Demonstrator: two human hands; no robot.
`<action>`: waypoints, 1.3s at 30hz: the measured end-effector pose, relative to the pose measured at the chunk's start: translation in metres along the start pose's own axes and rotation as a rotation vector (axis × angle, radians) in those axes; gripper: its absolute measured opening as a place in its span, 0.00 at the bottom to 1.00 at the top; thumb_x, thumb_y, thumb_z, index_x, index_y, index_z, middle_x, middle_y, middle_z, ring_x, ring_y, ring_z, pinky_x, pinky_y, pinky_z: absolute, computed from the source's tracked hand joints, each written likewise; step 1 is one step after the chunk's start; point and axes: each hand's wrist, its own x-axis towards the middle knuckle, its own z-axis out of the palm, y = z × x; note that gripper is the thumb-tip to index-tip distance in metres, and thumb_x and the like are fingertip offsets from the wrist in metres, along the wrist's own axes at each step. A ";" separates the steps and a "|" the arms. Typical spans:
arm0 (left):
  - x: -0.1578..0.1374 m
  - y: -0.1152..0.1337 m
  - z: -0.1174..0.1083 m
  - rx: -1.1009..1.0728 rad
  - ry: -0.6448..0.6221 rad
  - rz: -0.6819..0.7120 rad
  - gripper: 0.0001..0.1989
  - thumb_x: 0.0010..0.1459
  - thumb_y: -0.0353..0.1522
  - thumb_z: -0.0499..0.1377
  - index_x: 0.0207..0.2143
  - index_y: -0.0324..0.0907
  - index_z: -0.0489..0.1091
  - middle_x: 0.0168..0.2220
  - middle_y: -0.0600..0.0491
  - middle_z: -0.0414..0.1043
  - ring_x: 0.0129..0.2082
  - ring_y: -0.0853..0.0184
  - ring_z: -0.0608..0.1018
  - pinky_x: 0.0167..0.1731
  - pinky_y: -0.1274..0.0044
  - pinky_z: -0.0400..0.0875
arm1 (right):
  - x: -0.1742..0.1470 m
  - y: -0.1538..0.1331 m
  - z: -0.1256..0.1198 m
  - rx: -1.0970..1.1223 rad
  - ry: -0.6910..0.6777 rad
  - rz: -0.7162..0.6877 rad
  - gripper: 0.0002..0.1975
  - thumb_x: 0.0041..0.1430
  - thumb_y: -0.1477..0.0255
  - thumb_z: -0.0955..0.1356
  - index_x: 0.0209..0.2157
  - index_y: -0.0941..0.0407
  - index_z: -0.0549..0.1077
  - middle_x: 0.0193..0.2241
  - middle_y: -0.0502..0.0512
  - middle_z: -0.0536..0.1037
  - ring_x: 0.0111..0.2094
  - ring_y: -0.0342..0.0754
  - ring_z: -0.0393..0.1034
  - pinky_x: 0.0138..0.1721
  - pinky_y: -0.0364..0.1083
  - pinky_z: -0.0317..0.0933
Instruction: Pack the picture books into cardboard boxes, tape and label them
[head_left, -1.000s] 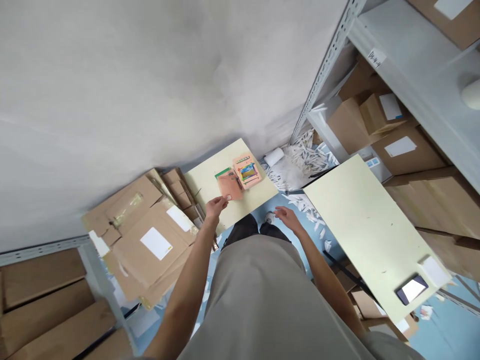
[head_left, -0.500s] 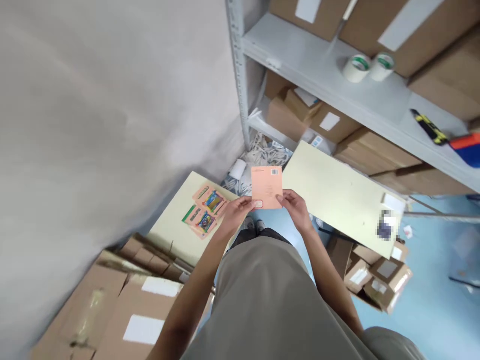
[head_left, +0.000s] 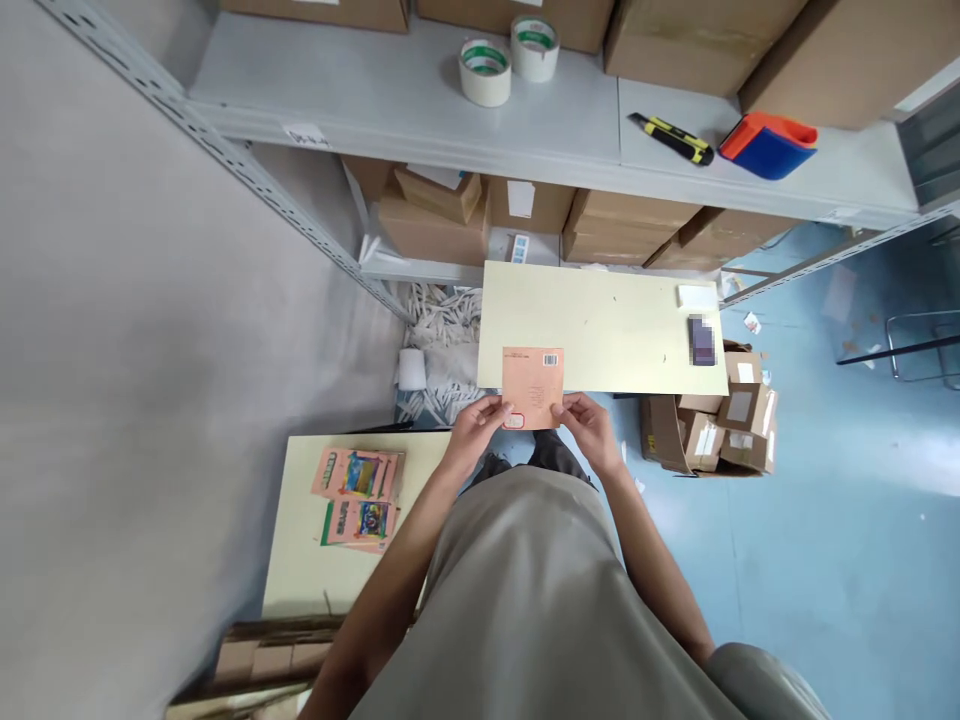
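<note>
A thin salmon-pink booklet (head_left: pixel 533 385) is held out in front of my body, with a barcode at its upper right corner and a small red-edged label at its lower left. My left hand (head_left: pixel 478 428) pinches the lower left corner, thumb on top. On the lower right edge, my right hand (head_left: pixel 589 426) grips it the same way. Behind the booklet lies a pale yellow tabletop (head_left: pixel 600 325). To the left, several similar pink booklets with colourful covers (head_left: pixel 364 500) lie in two overlapping piles on another pale table (head_left: pixel 300 510).
A grey metal shelf (head_left: pixel 420 110) ahead carries cartons, two tape rolls (head_left: pixel 485 72), a yellow-black utility knife (head_left: pixel 673 138) and a blue-orange object (head_left: pixel 771 147). An open carton of small boxes (head_left: pixel 709 435) stands on the floor at right. Shredded paper (head_left: pixel 442 315) lies beneath the shelf.
My view and body have turned to the right, so the shelf now faces me and the yellow tabletop is behind the booklet. Both hands keep the same grip on it.
</note>
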 end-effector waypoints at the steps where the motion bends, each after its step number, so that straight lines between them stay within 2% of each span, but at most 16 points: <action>1: 0.006 0.002 0.006 0.020 0.005 0.001 0.28 0.52 0.54 0.75 0.45 0.43 0.81 0.44 0.47 0.85 0.49 0.56 0.83 0.52 0.69 0.78 | 0.005 0.001 -0.006 0.002 -0.001 0.006 0.24 0.62 0.45 0.77 0.38 0.52 0.78 0.36 0.54 0.83 0.39 0.50 0.76 0.43 0.48 0.71; 4: 0.024 0.008 0.026 0.076 0.040 0.010 0.27 0.55 0.51 0.74 0.49 0.43 0.81 0.40 0.49 0.83 0.45 0.59 0.83 0.47 0.71 0.78 | 0.026 0.003 -0.029 0.010 -0.027 0.025 0.24 0.63 0.46 0.77 0.39 0.53 0.78 0.35 0.54 0.82 0.38 0.50 0.76 0.42 0.48 0.71; 7: 0.046 0.015 0.051 0.100 0.077 0.035 0.23 0.54 0.46 0.74 0.47 0.43 0.80 0.45 0.47 0.84 0.49 0.56 0.84 0.51 0.69 0.79 | 0.053 0.002 -0.055 0.012 -0.055 0.015 0.22 0.62 0.47 0.77 0.41 0.52 0.80 0.39 0.55 0.83 0.41 0.52 0.78 0.45 0.50 0.74; 9: 0.062 0.019 0.068 0.118 0.110 0.093 0.19 0.52 0.44 0.74 0.43 0.44 0.80 0.53 0.45 0.83 0.56 0.54 0.83 0.57 0.66 0.78 | 0.073 0.000 -0.074 -0.001 -0.050 -0.041 0.20 0.61 0.50 0.78 0.42 0.51 0.82 0.49 0.59 0.83 0.52 0.55 0.79 0.52 0.52 0.76; 12: 0.087 0.024 0.097 0.139 0.137 0.217 0.16 0.52 0.45 0.74 0.35 0.44 0.79 0.64 0.43 0.77 0.65 0.50 0.78 0.62 0.65 0.76 | 0.100 -0.004 -0.103 0.006 -0.029 -0.139 0.17 0.60 0.52 0.78 0.41 0.50 0.83 0.63 0.60 0.78 0.67 0.59 0.71 0.65 0.56 0.71; 13: 0.095 0.025 0.107 0.142 0.138 0.231 0.17 0.52 0.46 0.74 0.33 0.44 0.78 0.63 0.43 0.77 0.64 0.50 0.79 0.61 0.64 0.77 | 0.109 -0.006 -0.112 0.026 -0.037 -0.142 0.16 0.60 0.52 0.78 0.41 0.50 0.83 0.63 0.60 0.79 0.67 0.59 0.71 0.66 0.57 0.71; 15: 0.108 0.026 0.127 0.151 0.146 0.196 0.20 0.53 0.50 0.73 0.33 0.43 0.78 0.56 0.43 0.82 0.57 0.50 0.82 0.54 0.65 0.80 | 0.122 -0.009 -0.132 0.076 -0.077 -0.097 0.17 0.63 0.51 0.76 0.43 0.50 0.83 0.56 0.60 0.84 0.60 0.59 0.78 0.62 0.57 0.74; 18: 0.119 0.026 0.156 0.154 0.186 0.098 0.26 0.58 0.56 0.68 0.43 0.43 0.80 0.48 0.45 0.84 0.47 0.53 0.85 0.44 0.67 0.82 | 0.135 -0.014 -0.159 0.111 -0.133 -0.009 0.21 0.70 0.49 0.70 0.51 0.50 0.83 0.48 0.57 0.87 0.48 0.55 0.82 0.53 0.56 0.78; 20: 0.122 0.027 0.171 0.125 0.201 0.076 0.33 0.61 0.57 0.66 0.57 0.44 0.77 0.51 0.46 0.84 0.47 0.54 0.85 0.42 0.69 0.82 | 0.141 -0.016 -0.174 0.104 -0.138 0.004 0.24 0.71 0.48 0.69 0.55 0.50 0.82 0.49 0.56 0.87 0.47 0.54 0.82 0.50 0.54 0.79; 22: 0.126 0.029 0.182 0.097 0.194 0.087 0.40 0.60 0.57 0.68 0.67 0.45 0.71 0.54 0.45 0.83 0.50 0.54 0.85 0.44 0.69 0.82 | 0.147 -0.016 -0.184 0.099 -0.145 -0.012 0.26 0.70 0.48 0.71 0.57 0.50 0.81 0.51 0.57 0.87 0.48 0.54 0.82 0.51 0.54 0.79; 24: 0.131 0.031 0.188 0.095 0.174 0.095 0.41 0.57 0.55 0.72 0.66 0.43 0.72 0.54 0.43 0.84 0.51 0.53 0.85 0.47 0.69 0.81 | 0.152 -0.015 -0.190 0.093 -0.157 -0.036 0.27 0.69 0.48 0.72 0.59 0.51 0.80 0.50 0.59 0.87 0.49 0.55 0.82 0.52 0.54 0.78; 28: 0.139 0.035 0.194 0.123 0.166 0.095 0.33 0.52 0.53 0.75 0.51 0.40 0.81 0.51 0.42 0.86 0.49 0.52 0.86 0.50 0.65 0.83 | 0.160 -0.015 -0.188 0.002 -0.129 -0.076 0.27 0.70 0.47 0.71 0.59 0.51 0.80 0.53 0.62 0.86 0.52 0.58 0.82 0.54 0.56 0.78; 32: 0.136 0.035 0.212 0.185 0.180 0.154 0.30 0.56 0.53 0.74 0.52 0.41 0.82 0.49 0.44 0.87 0.48 0.52 0.87 0.49 0.64 0.84 | 0.158 -0.022 -0.170 -0.101 -0.065 -0.096 0.26 0.69 0.46 0.72 0.56 0.50 0.83 0.61 0.62 0.82 0.65 0.63 0.75 0.62 0.59 0.74; 34: 0.133 0.034 0.225 0.238 0.171 0.216 0.27 0.60 0.50 0.71 0.54 0.43 0.82 0.52 0.45 0.86 0.50 0.53 0.87 0.51 0.65 0.84 | 0.154 -0.027 -0.161 -0.085 -0.095 -0.080 0.27 0.68 0.45 0.72 0.55 0.51 0.83 0.55 0.60 0.85 0.60 0.63 0.79 0.59 0.58 0.76; 36: 0.132 0.033 0.232 0.308 0.141 0.281 0.23 0.62 0.47 0.70 0.55 0.45 0.83 0.56 0.46 0.84 0.54 0.54 0.86 0.52 0.66 0.84 | 0.152 -0.030 -0.157 -0.058 -0.113 -0.057 0.28 0.67 0.44 0.72 0.51 0.53 0.84 0.44 0.58 0.87 0.49 0.60 0.83 0.50 0.54 0.79; 39: 0.133 0.032 0.227 0.378 0.180 0.338 0.24 0.63 0.45 0.70 0.59 0.48 0.80 0.63 0.45 0.79 0.60 0.55 0.82 0.54 0.67 0.83 | 0.153 -0.034 -0.167 0.017 -0.078 -0.034 0.30 0.65 0.41 0.72 0.45 0.54 0.84 0.36 0.56 0.86 0.39 0.57 0.81 0.41 0.51 0.77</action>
